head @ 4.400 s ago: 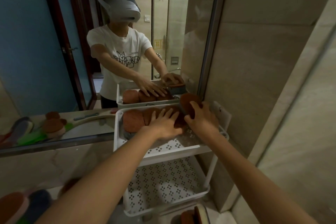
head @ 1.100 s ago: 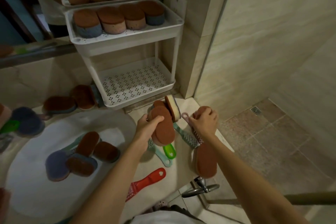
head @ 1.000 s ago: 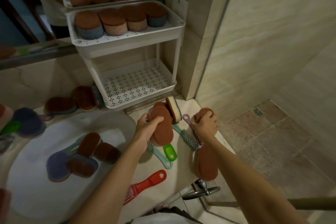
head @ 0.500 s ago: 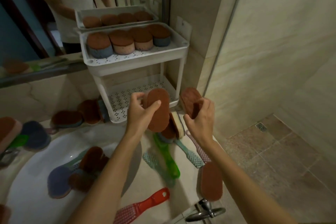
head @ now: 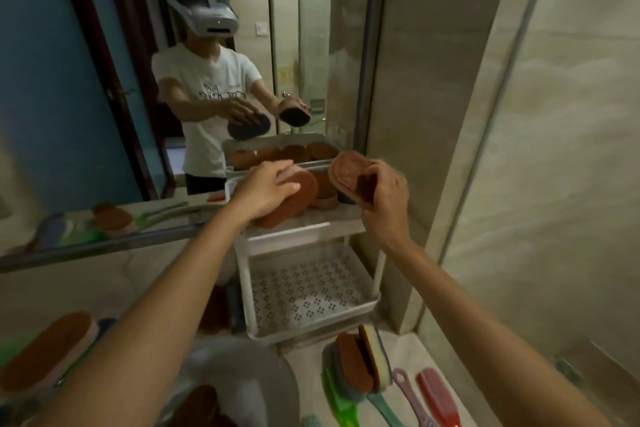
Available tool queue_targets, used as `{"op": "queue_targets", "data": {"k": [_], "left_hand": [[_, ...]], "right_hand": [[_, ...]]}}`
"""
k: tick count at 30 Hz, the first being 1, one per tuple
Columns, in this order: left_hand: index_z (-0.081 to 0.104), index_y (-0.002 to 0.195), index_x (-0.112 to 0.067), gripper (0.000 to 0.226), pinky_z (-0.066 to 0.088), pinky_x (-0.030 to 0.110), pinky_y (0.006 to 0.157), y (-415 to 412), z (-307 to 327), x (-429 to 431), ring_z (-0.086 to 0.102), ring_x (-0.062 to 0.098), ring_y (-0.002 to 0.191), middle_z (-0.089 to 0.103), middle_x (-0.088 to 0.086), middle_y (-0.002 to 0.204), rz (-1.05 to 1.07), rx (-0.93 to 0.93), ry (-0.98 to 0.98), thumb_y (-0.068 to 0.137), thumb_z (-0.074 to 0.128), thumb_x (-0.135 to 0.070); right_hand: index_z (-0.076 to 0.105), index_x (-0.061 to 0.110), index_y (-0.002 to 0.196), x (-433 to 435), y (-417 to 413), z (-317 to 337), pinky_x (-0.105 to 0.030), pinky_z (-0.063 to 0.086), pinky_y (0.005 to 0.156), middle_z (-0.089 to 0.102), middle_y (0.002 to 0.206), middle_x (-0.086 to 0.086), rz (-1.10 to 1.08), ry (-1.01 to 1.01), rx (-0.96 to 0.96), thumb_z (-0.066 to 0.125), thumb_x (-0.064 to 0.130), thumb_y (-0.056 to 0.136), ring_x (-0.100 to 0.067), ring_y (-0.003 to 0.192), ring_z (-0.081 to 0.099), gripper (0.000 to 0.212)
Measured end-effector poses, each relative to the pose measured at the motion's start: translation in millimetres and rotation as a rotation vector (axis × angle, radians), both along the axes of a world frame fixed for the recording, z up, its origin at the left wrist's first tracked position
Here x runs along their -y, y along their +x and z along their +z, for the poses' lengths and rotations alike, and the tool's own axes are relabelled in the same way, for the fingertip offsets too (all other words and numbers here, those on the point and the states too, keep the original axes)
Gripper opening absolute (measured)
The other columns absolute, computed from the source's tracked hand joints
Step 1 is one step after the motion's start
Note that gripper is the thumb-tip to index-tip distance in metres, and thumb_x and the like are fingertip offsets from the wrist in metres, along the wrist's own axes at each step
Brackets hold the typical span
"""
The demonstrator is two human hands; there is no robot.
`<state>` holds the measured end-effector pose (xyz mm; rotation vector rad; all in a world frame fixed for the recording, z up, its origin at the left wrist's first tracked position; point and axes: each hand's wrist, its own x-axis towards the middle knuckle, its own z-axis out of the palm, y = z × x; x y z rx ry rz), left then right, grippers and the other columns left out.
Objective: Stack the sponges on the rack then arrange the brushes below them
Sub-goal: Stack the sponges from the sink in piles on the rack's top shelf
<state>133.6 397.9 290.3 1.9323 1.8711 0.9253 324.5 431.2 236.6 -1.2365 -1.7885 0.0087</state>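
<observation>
A white two-tier rack point(head: 298, 232) stands in the corner against the mirror. Its top tier holds a row of brown-topped sponges point(head: 325, 185). My left hand point(head: 265, 189) grips a brown oval sponge point(head: 298, 198) over the front of the top tier. My right hand point(head: 384, 199) holds a second brown sponge point(head: 348, 172) tilted above the tier's right end. The lower tier point(head: 311, 298) has nothing on it. Two more sponges point(head: 360, 362) lean together on the counter below, on top of a green brush point(head: 337, 399), next to a pink brush point(head: 414, 399) and a red brush point(head: 438, 395).
A white basin point(head: 249, 374) at lower left holds another sponge point(head: 197, 406). A pink-and-brown sponge point(head: 48, 347) lies at the far left. The mirror shows a person's reflection point(head: 207, 87). A tiled wall point(head: 554, 149) closes the right side.
Both hands picked a sponge each off the counter and lifted them up to the rack's top tier. The view tilted up from the counter to the mirror.
</observation>
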Motion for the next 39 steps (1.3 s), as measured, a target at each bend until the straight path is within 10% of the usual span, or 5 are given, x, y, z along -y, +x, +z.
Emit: {"op": "queue_targets", "data": {"k": [29,39], "left_hand": [[0.063,0.103,-0.006,0.019,0.044,0.036,0.090,0,-40,-36,0.055,0.029,0.109,0.059,0.014,0.114,-0.060,-0.386,-0.126,0.094,0.047,-0.012],[0.060,0.122,-0.006,0.036,0.039,0.037,0.096,9,-44,-23,0.048,0.035,0.117,0.052,0.020,0.121,-0.012,-0.455,-0.116,0.099,0.035,-0.018]], "right_hand": [[0.066,0.009,0.112,-21,-10,-16,-0.046,0.041,0.100,0.060,0.122,-0.011,0.266,-0.372,0.195,0.048,-0.012,0.073,-0.027,0.114,0.054,0.048],[0.064,0.008,0.106,-19,-12,-11,-0.047,0.042,0.096,0.053,0.112,-0.011,0.210,-0.420,0.168,0.047,-0.006,0.079,-0.028,0.107,0.049,0.035]]}}
